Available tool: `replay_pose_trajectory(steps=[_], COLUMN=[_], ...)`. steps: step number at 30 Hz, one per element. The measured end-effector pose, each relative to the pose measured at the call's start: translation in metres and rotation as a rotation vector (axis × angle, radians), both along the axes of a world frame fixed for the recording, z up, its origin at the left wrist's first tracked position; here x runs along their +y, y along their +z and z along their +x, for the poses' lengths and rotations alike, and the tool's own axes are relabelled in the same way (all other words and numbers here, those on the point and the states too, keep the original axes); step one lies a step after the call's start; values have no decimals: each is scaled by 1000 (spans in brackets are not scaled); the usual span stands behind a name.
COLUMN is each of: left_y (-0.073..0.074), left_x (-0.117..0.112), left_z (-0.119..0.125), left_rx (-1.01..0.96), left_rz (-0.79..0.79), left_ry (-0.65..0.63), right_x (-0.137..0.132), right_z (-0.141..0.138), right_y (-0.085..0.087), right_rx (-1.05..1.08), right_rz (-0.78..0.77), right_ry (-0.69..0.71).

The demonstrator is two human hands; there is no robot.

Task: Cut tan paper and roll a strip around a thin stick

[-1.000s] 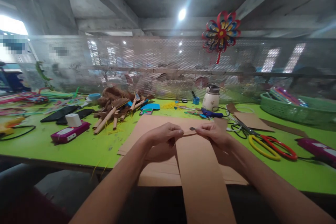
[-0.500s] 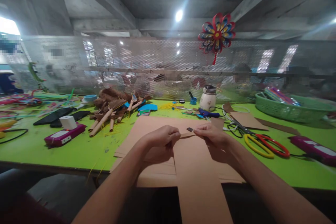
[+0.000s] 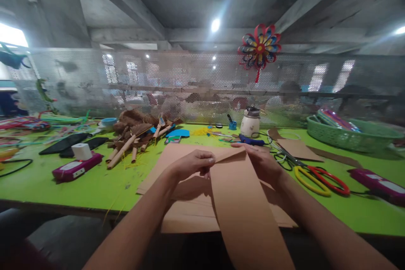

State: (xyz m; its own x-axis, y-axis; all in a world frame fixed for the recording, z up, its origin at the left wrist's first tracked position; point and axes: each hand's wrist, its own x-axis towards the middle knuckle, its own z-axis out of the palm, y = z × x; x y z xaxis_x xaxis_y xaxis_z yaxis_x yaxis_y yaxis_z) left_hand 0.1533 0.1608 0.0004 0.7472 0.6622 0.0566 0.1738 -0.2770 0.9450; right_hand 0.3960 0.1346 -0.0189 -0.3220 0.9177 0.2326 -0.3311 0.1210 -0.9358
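Note:
A long brown paper strip (image 3: pixel 243 202) runs from my lap up to my hands over the green table (image 3: pixel 95 177). My left hand (image 3: pixel 190 164) pinches the strip's top left edge with fingers closed. My right hand (image 3: pixel 262 162) lies along the strip's top right edge, fingers stretched against the paper and holding it. Under the strip lie more brown paper sheets (image 3: pixel 186 215) at the table's front edge.
Yellow and red scissors (image 3: pixel 316 177) lie right of my hands, a green basket (image 3: pixel 351 135) farther right. A white jar (image 3: pixel 249 124) and blue glue gun (image 3: pixel 251 139) stand behind. Brown paper rolls (image 3: pixel 133 139), a magenta device (image 3: pixel 76 168) and a mesh screen (image 3: pixel 190 84) are left and behind.
My right hand has opened from a pinch and slid up along the strip's top edge. The small dark piece it held is no longer visible. The strip's top has risen and tilted.

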Motion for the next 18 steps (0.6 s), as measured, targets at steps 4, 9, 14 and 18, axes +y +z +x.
replay_pose_trajectory(steps=[4, 9, 14, 18], left_y=[-11, -25, -23, -23], left_x=[-2, -6, -11, -12], left_z=[11, 24, 27, 23], left_rx=[-176, -215, -159, -44], left_rz=[-217, -368, -362, -292], left_ry=[-98, -180, -187, -195], right_x=[-9, -12, -8, -6], right_z=[-6, -13, -13, -13], right_y=[-4, -13, -10, -7], right_rx=[-23, -131, -128, -198], right_rz=[18, 109, 268, 278], right_ry=[172, 194, 141, 59])
